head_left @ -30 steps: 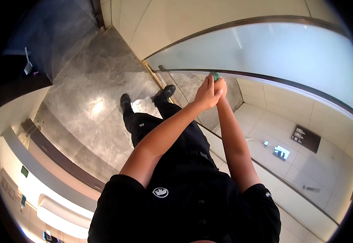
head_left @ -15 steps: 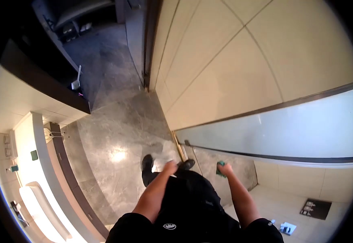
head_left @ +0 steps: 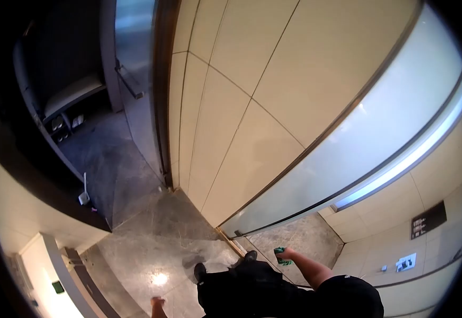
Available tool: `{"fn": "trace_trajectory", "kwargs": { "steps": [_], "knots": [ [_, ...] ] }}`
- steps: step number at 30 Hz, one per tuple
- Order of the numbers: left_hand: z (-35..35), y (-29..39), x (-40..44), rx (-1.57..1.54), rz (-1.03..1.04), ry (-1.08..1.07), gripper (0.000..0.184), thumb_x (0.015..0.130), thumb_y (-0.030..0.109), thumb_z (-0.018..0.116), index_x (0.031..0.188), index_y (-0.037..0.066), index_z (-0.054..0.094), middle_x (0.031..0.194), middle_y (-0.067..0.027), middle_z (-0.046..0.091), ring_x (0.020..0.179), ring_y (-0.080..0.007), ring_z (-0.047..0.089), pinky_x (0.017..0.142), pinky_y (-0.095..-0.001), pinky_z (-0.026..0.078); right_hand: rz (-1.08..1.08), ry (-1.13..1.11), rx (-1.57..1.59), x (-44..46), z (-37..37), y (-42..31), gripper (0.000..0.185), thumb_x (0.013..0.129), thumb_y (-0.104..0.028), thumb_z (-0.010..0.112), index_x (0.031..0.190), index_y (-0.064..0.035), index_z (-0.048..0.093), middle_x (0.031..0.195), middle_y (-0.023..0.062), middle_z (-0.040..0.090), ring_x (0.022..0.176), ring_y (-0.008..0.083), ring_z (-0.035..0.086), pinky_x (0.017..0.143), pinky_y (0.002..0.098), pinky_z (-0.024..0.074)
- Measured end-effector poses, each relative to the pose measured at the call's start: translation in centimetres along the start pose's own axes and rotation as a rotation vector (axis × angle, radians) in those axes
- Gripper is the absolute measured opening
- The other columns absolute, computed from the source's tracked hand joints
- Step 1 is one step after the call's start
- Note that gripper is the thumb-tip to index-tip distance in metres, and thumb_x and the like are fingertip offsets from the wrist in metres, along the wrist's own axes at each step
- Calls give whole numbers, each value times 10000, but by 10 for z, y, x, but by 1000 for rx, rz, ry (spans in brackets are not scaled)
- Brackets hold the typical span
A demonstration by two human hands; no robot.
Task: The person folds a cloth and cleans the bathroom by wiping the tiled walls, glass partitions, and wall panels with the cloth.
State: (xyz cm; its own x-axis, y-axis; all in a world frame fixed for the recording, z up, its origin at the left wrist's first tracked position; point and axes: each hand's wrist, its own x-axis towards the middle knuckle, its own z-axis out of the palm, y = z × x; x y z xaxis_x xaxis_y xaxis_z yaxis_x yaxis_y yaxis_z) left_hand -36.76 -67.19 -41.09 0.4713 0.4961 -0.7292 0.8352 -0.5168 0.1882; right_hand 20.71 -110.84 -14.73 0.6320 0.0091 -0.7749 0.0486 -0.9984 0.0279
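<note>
A crumpled green cloth (head_left: 282,256) with darker patches is gripped in my right hand (head_left: 288,254). That arm reaches out over the grey tiled floor inside the glass-walled area. My left hand (head_left: 158,301) hangs low at the bottom of the head view, above the grey floor. It is small and partly cut off with its arm, so the pose of its fingers does not show clearly. No object is visible in it. My dark shoes (head_left: 200,272) stand beside the gold-coloured threshold strip (head_left: 232,244).
A frosted glass panel (head_left: 347,143) rises along the right. Ahead, a doorway opens onto a darker room with a shoe bench (head_left: 73,96) and a white long-handled dustpan or brush (head_left: 84,197). A white counter (head_left: 43,270) with a green square stands left. Wall fittings (head_left: 406,262) sit right.
The view has tilted up and turned, showing more of the doorway and the wall. My left hand has moved from in front of my body out to the left. The right still holds the cloth.
</note>
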Motion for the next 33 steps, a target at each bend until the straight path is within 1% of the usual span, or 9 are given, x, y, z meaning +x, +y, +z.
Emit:
{"fn": "trace_trajectory", "kwargs": {
  "steps": [6, 15, 18, 20, 23, 26, 28, 29, 33],
  "knots": [
    [13, 71, 13, -575, -220, -157, 298, 848, 319, 535, 920, 66, 675, 754, -97, 594, 636, -244, 561, 566, -370, 479, 17, 91, 142, -35, 16, -3, 595, 656, -514, 718, 1052, -72, 675, 1020, 171, 675, 918, 283, 656, 810, 382, 512],
    [-29, 175, 104, -1025, 0, -205, 557, 971, 422, 380, 701, 16, 649, 491, -73, 490, 348, -197, 449, 341, -333, 404, -31, 45, 290, -70, 62, 26, 551, 651, -488, 729, 1013, -75, 689, 962, 135, 684, 868, 245, 649, 812, 356, 506],
    [-109, 208, 78, -929, -13, -117, 564, 975, 434, 378, 704, 13, 637, 495, -73, 491, 355, -202, 458, 345, -341, 398, -40, 88, 291, -21, 112, 70, 547, 648, -472, 738, 1013, -67, 686, 932, 132, 686, 846, 242, 646, 796, 355, 507],
    [-128, 185, 72, -806, -27, -167, 573, 980, 508, 324, 806, 55, 629, 636, -35, 542, 582, -220, 550, 486, -384, 432, 18, 82, 341, -48, 122, 75, 548, 645, -470, 741, 1007, -62, 687, 921, 130, 687, 834, 245, 647, 789, 355, 509],
    [-137, 168, 61, -778, -189, -72, 553, 973, 438, 391, 710, 14, 631, 517, -74, 515, 388, -203, 470, 391, -357, 413, 35, 99, 437, -53, 149, 77, 540, 648, -478, 736, 976, -50, 691, 881, 127, 682, 798, 242, 647, 752, 355, 516],
    [-92, 125, 77, -653, -113, -83, 488, 959, 425, 418, 769, 22, 617, 615, -92, 541, 513, -220, 503, 491, -385, 429, 21, 33, 585, -57, 192, 89, 484, 735, -450, 703, 990, -40, 670, 827, 102, 666, 714, 222, 630, 687, 369, 525],
    [-85, 115, 56, -451, -26, -82, 438, 954, 406, 421, 844, 29, 614, 706, -115, 559, 608, -246, 523, 567, -404, 436, 110, -198, 1138, -88, 211, 81, 378, 811, -288, 645, 1056, -1, 619, 878, 105, 642, 824, 240, 635, 739, 406, 527],
    [-84, 117, 46, -367, 20, -80, 416, 952, 396, 422, 881, 33, 613, 751, -126, 568, 656, -259, 533, 605, -414, 440, 88, -63, 1239, -65, 255, 91, 323, 845, -254, 590, 1046, -2, 600, 866, 109, 631, 792, 233, 629, 709, 402, 529],
    [-78, 116, 17, -90, 235, -31, 369, 943, 358, 429, 1031, 48, 609, 933, -172, 602, 846, -310, 574, 757, -452, 454, 11, -182, 1536, -63, 321, 98, 281, 810, -228, 517, 979, -18, 596, 894, 129, 608, 777, 278, 609, 709, 426, 525]
  ]
}}
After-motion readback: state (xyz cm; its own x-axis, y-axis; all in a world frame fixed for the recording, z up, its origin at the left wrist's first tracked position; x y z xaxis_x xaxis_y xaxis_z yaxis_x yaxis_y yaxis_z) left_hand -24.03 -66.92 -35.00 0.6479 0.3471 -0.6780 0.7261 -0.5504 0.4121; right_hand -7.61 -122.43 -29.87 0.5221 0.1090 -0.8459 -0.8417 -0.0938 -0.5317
